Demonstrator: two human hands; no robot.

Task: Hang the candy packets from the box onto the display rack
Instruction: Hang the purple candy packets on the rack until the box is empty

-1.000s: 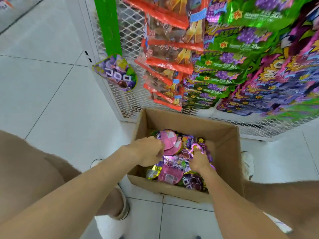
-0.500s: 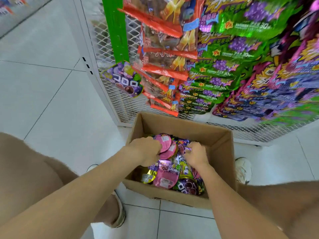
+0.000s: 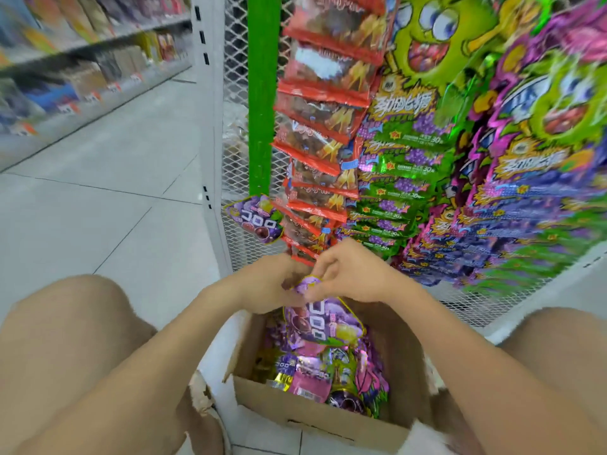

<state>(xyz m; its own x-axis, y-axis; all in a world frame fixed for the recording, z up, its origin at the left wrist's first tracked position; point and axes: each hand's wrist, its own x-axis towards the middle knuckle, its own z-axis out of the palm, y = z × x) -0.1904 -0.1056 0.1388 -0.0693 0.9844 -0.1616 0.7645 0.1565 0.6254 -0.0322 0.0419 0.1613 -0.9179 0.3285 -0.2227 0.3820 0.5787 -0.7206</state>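
Note:
A purple candy packet (image 3: 323,320) hangs above the cardboard box (image 3: 315,418), lifted clear of the pile. My left hand (image 3: 266,287) holds its top edge from the left, and my right hand (image 3: 348,274) pinches the same top edge from the right. Several purple, pink and yellow packets (image 3: 322,372) lie in the box. The white mesh display rack (image 3: 236,152) stands just behind my hands, and one purple packet (image 3: 254,221) hangs low on its left side.
Red snack bags (image 3: 322,126) and green and purple candy bags (image 3: 460,159) hang densely on the rack. A green post (image 3: 259,93) runs up it. My knees flank the box. Tiled floor (image 3: 98,192) and a store shelf (image 3: 82,54) lie to the left.
Both hands have risen out of the box with one purple packet pinched between them. The view has tilted up, showing more of the rack and the aisle.

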